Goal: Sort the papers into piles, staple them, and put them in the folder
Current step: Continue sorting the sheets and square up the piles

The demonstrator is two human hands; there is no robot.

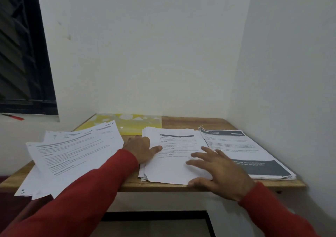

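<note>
Fingers spread flat, both hands: my left hand (141,148) and right hand (221,171) press the middle pile (174,156), gripping nothing; yellow folder (134,123) beyond my fingertips.

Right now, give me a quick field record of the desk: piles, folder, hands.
left pile: loose fanned papers, overhanging the desk's left front edge
middle pile: white stack, roughly squared
right pile: stack with dark banner, by the right wall
folder: yellow folder, flat at the back, partly under the left pile
left hand: flat at the middle pile's left edge
right hand: fingers spread over the middle pile's right side
stapler: not visible
desk: wooden desk
</note>
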